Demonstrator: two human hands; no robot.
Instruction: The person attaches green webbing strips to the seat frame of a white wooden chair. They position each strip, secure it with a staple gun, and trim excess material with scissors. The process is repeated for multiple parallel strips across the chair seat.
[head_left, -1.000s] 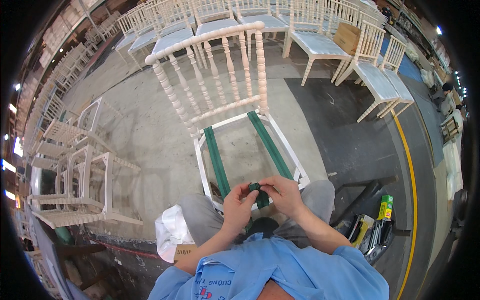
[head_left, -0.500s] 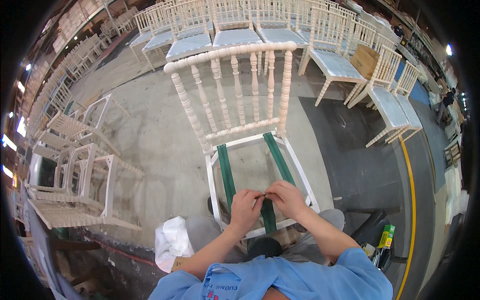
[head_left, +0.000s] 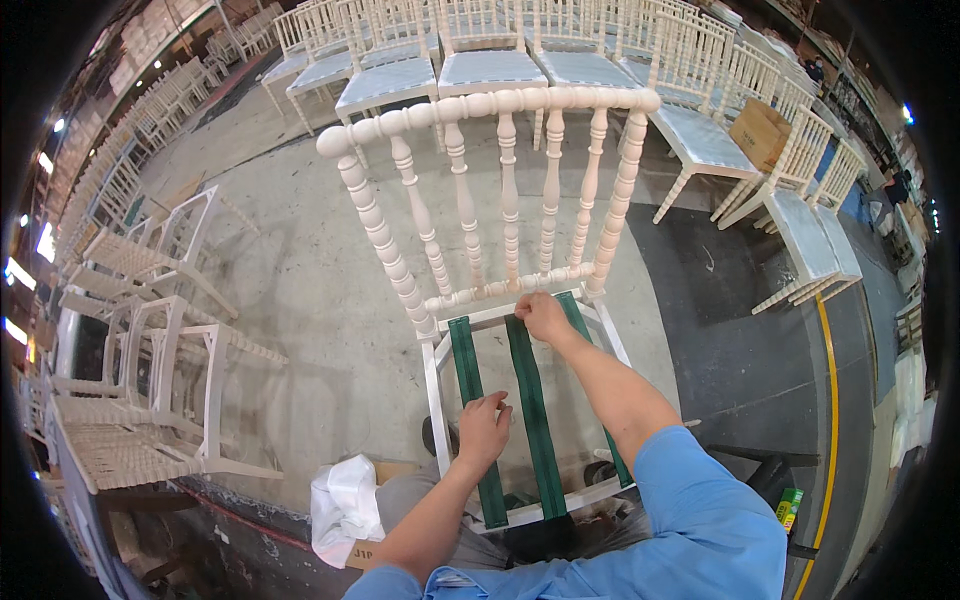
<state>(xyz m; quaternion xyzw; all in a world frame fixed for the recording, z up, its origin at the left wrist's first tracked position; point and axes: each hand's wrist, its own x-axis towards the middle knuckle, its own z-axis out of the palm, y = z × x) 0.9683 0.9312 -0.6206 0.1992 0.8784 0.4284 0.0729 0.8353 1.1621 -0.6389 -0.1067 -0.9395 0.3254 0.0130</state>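
A white chair frame [head_left: 430, 372] with a turned-spindle backrest [head_left: 509, 195] stands before me. Green webbing straps run front to back across its seat opening: a left strap [head_left: 466, 358], a middle strap [head_left: 531, 420] and a right strap [head_left: 574, 318]. My right hand [head_left: 546, 318] pinches the far end of the middle strap at the back rail, below the spindles. Over the left strap hovers my left hand [head_left: 484, 428], its fingers loosely apart with nothing seen in them. Whether it touches that strap I cannot tell.
Rows of white chairs [head_left: 492, 70] with pale seats fill the far side. At left lie stacked chair frames [head_left: 190, 370]. A brown carton [head_left: 760, 133] rests on a chair at right. By my left leg is a white bag [head_left: 345, 505]; at lower right, a green-yellow box [head_left: 789, 508].
My hands have parted. The right one moved away to the back rail with the strap's end, stretching the middle strap across the seat. My left hand came down slightly and let go.
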